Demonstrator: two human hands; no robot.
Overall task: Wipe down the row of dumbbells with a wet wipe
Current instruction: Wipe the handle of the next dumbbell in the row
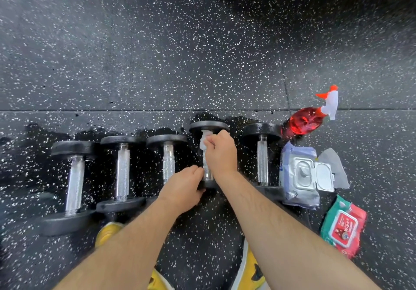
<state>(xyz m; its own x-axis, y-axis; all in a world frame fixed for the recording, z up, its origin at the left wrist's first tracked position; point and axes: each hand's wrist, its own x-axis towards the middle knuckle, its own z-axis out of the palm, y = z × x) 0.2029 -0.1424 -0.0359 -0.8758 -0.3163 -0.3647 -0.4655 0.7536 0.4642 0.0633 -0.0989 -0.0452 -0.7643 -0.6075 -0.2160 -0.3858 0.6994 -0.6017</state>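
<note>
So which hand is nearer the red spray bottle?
Right. The right hand, pinching the wipe, is left of the spray bottle; the left hand grips the dumbbell farther left.

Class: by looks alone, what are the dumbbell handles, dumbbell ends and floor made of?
Shiny silver dumbbell handles: likely chromed steel; bright glints, knurled texture. Round black dumbbell ends: matte; rubber or painted iron, unclear. Black white-speckled floor: probably rubber tiles; seams show.
</note>
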